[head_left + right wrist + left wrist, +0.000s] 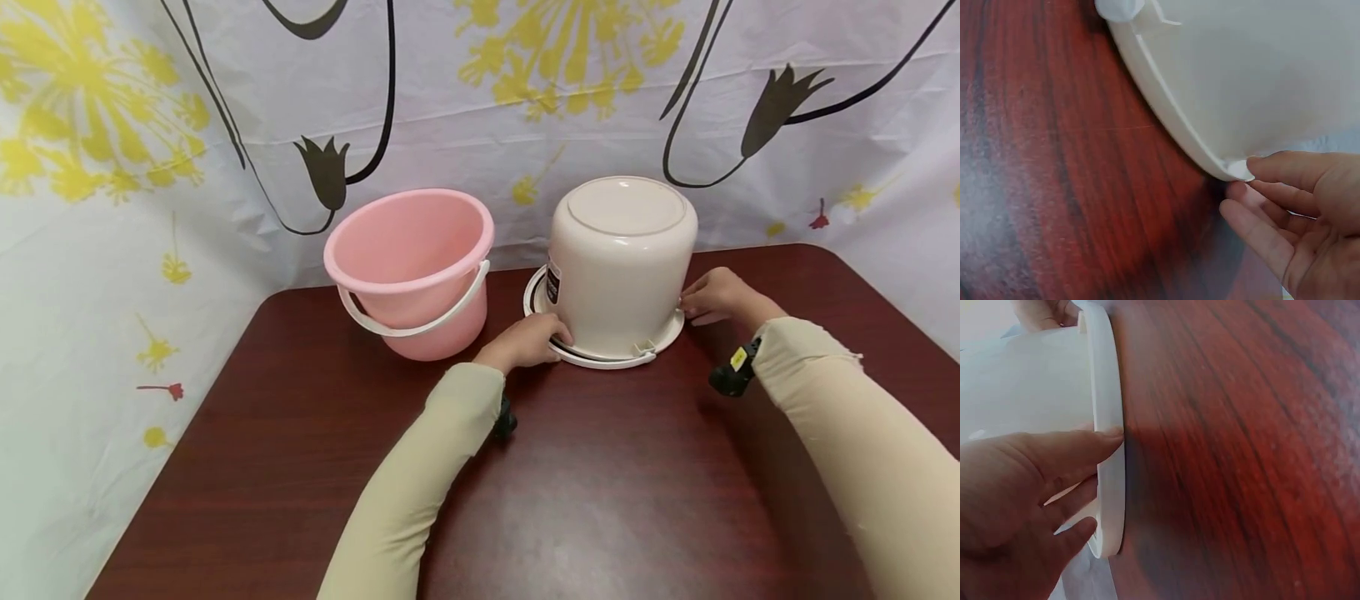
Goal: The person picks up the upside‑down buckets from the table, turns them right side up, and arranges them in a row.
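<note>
2 buckets sit on a brown table (pixel 600 500). The cream bucket (pixel 622 275), upside down, is right of the upright pink bucket (pixel 408 275). The left hand (pixel 528 340) and right hand (pixel 720 296) pinch the cream rim (pixel 1166 115) at opposite sides, fingers curled; matching pressure should steady it. Bare walls show inside the pink; the cream's inside is hidden.
</note>
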Tool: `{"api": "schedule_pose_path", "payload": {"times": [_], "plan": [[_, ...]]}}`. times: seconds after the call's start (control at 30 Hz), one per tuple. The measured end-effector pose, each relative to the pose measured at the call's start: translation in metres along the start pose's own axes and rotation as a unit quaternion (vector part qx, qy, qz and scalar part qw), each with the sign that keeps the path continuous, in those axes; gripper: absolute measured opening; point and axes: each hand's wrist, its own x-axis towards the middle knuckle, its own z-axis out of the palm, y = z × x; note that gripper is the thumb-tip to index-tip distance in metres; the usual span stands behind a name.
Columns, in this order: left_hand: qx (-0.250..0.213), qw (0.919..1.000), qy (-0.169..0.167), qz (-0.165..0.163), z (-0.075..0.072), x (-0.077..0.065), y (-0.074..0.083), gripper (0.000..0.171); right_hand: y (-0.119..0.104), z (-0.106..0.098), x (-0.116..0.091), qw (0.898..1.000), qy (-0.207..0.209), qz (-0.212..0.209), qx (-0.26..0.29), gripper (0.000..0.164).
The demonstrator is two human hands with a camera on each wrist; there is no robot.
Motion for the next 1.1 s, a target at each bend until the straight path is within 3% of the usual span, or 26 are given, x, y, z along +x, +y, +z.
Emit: {"api": "schedule_pose_path", "payload": {"times": [0.27, 0.57, 0.8, 1.1], "plan": [[0.037, 0.9992, 0.014, 0.004, 0.001, 0.001, 0.001, 0.022, 0.006, 0.004, 0.006, 0.999, 0.029, -0.015, -0.036, 0.044], [0.056, 0.9975, 0.029, 0.032, 0.003, -0.002, -0.004, 0.019, 0.018, 0.006, 0.005, 0.998, 0.045, -0.037, 0.014, 0.036], [0.076, 0.992, 0.069, 0.073, -0.004, -0.008, 0.0, 0.018, 0.015, 0.012, -0.001, 0.997, 0.068, -0.025, 0.003, 0.044], [0.112, 0.9868, 0.08, 0.085, -0.011, -0.013, 0.006, 0.023, 0.014, 0.012, -0.009, 0.996, 0.071, -0.05, -0.001, 0.048]]}}
